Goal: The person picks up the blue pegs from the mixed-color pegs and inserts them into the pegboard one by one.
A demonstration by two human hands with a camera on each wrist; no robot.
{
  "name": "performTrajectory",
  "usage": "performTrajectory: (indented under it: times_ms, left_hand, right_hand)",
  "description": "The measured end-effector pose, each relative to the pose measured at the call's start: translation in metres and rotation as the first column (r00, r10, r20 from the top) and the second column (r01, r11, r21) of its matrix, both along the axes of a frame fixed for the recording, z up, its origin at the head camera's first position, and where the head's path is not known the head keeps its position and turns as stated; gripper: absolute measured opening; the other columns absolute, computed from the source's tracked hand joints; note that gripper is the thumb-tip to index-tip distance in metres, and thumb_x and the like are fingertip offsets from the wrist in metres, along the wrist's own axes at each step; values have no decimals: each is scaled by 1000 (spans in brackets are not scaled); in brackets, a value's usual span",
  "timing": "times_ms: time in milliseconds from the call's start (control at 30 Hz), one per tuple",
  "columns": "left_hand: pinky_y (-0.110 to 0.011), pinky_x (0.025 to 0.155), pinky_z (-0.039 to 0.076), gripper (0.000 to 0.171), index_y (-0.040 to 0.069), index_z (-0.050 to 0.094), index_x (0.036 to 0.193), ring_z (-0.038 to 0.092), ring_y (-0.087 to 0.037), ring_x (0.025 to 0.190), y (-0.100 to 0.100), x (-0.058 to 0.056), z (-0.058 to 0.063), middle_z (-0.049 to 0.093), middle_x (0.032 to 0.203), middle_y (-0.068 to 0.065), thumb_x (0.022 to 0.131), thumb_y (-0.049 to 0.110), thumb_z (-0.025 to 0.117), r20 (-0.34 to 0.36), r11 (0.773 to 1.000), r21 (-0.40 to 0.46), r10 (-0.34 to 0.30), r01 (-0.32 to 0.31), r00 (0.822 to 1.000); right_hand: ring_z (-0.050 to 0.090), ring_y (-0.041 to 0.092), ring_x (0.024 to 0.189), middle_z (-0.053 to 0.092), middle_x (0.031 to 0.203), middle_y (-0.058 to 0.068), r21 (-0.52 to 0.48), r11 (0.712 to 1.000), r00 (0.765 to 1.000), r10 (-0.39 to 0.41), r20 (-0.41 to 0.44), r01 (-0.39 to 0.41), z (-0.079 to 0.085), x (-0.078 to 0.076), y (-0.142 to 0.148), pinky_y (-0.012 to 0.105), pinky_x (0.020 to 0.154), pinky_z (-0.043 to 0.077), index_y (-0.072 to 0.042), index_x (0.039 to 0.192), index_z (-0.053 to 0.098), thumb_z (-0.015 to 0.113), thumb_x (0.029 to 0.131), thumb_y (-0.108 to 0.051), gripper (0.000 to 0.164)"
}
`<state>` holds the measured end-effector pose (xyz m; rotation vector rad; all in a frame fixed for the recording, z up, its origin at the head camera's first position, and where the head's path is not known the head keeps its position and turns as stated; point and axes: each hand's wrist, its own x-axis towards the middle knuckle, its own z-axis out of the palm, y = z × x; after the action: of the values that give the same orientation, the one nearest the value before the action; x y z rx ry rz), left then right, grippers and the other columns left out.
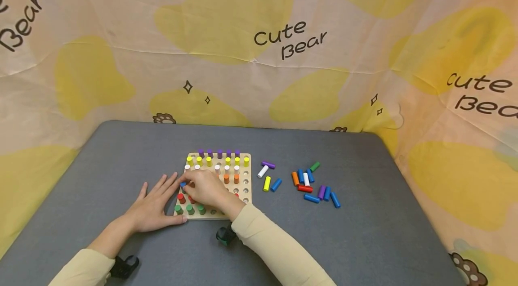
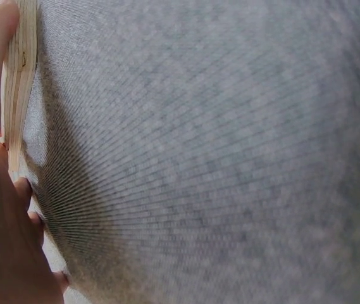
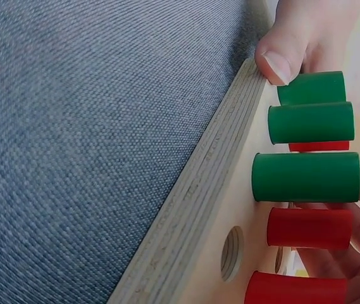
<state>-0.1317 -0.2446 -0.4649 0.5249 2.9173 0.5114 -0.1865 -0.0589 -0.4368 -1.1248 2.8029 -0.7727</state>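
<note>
A wooden pegboard point(image 1: 248, 190) lies on the grey table, with rows of purple, yellow, white, orange, red and green pegs standing in its holes. My left hand point(image 1: 154, 207) rests at the board's left side, fingers spread, its thumb point(image 3: 278, 63) on the front-left corner beside the green pegs point(image 3: 312, 123). Reaching across the board, my right hand point(image 1: 209, 189) pinches a blue peg point(image 1: 183, 185) at the left end of a row, behind the red pegs point(image 3: 309, 228). That hand covers the middle of the board. In the left wrist view, the board's layered edge point(image 2: 23, 69) shows beside the thumb.
Loose pegs lie right of the board: a purple peg point(image 1: 268, 165), a white peg point(image 1: 263, 171), a yellow peg point(image 1: 267, 183) and a blue peg point(image 1: 276, 185). Farther right is a scattered group including a red peg point(image 1: 305, 189) and a green peg point(image 1: 314, 167). A printed cloth point(image 1: 226, 92) hangs behind the table.
</note>
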Motion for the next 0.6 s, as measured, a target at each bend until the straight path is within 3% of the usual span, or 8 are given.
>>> performTrajectory:
  times_ms: [433,600]
  left_hand:
    - [-71,99,3,104,14,22,148,13,-39,139,1,0,1,17,153,-12,69,73,57,1,1000,-13,2,-2,1000]
    - [-71,99,3,105,16,20,148,13,-40,138,1,0,2,17,153,-13,69,73,57,8,1000,-10,3,-3,1000]
  right_hand:
    - [55,-8,80,67,104,-11,-5,1000,1000,6,29,-6,0,1,1,4,61,38,-22,110,67,59,90,-20,21]
    - [48,-8,62,67,102,-12,-19,1000,1000,-3,0,3,1,1,3,6,51,34,-23,108,68,57,91,-19,21]
